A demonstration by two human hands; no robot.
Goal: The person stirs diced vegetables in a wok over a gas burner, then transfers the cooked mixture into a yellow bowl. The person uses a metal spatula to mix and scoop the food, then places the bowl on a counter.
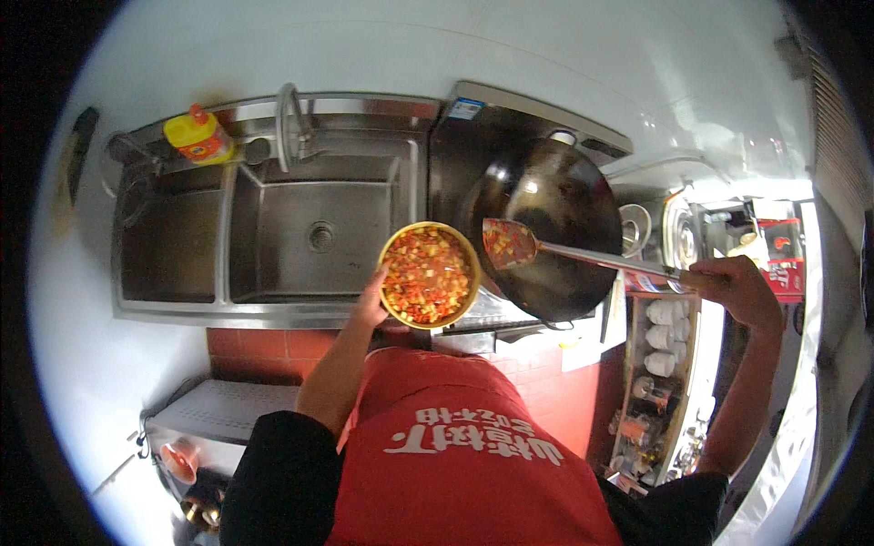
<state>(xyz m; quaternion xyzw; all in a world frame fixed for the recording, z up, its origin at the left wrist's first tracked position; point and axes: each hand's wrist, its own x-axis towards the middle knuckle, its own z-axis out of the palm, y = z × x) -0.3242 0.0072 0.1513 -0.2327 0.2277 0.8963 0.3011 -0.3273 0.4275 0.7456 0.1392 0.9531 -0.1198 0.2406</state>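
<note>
My left hand grips the left rim of a yellow-edged bowl, which is full of a diced red and yellow vegetable mixture in liquid. To the right of the bowl, my right hand is closed on the handle of a metal wok spatula. Some of the same mixture lies on the spatula's blade, over the left part of a large dark wok. The wok stands on a stove and its inside looks dark and shiny.
A stainless steel double sink with a faucet stands at the left. A yellow detergent bottle is at its back corner. Shelves with stacked white bowls stand at the right. A steel lid or bowl lies beyond the wok.
</note>
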